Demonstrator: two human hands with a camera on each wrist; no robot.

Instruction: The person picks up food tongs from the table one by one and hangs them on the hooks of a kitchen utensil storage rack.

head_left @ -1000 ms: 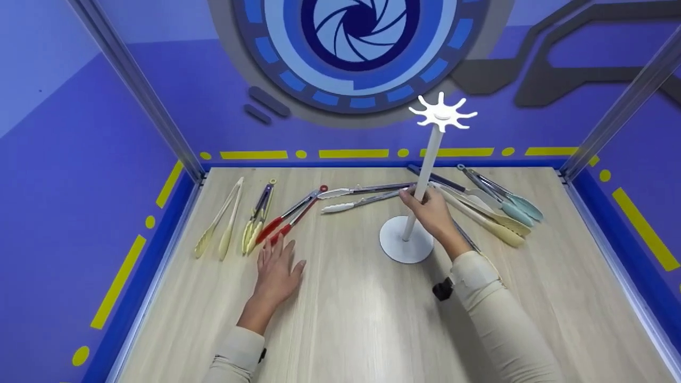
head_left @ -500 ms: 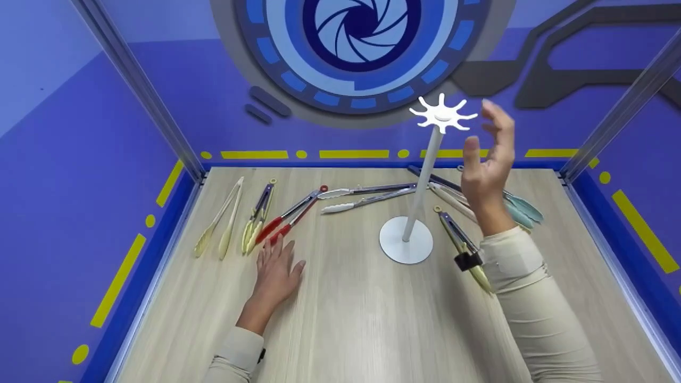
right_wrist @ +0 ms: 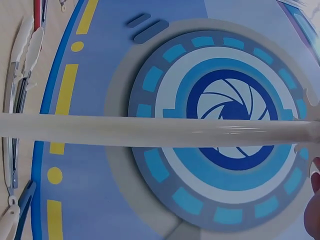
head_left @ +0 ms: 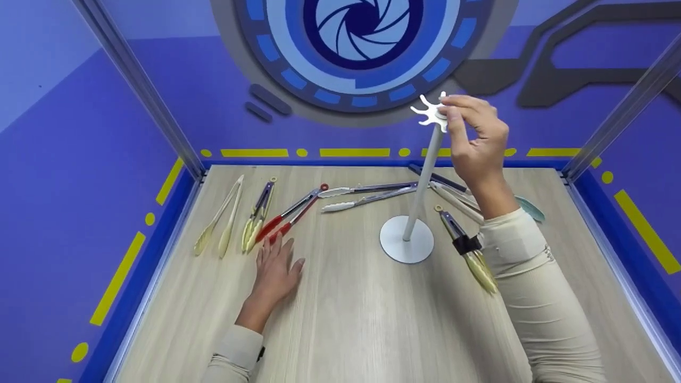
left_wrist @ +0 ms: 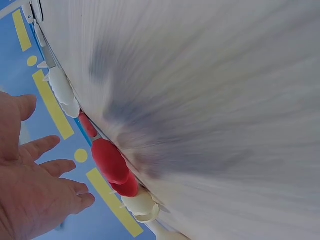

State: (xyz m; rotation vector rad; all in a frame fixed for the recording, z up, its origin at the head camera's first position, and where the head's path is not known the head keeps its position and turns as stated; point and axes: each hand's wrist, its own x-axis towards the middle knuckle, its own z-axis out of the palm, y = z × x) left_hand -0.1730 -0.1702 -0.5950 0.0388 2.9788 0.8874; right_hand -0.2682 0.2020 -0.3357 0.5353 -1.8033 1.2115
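A white stand with a slim pole [head_left: 425,173] rises from a round base [head_left: 395,249]. My right hand [head_left: 479,149] is at its top, with thumb and fingers curled on the star-shaped hook disc [head_left: 425,113] and covering its right side. In the right wrist view the pole [right_wrist: 150,131] runs across, and part of the fingers [right_wrist: 314,212] shows at the right edge. Palm down on the table, my left hand [head_left: 275,271] lies with fingers spread. Its fingertips are close to red-tipped tongs [head_left: 271,229]; whether they touch is unclear.
Cream tongs [head_left: 227,229] and yellow-tipped tongs [head_left: 258,221] lie at left. White-tipped tongs [head_left: 372,197] are behind the stand. Another yellow-tipped pair [head_left: 479,271] lies under my right wrist. Beige tongs [head_left: 457,202] and teal tongs [head_left: 532,208] are partly hidden by the arm. Blue walls enclose the table.
My right hand has let go of the pole, risen along its right side and moved left onto the hook disc. The left hand and the stand have stayed in place.
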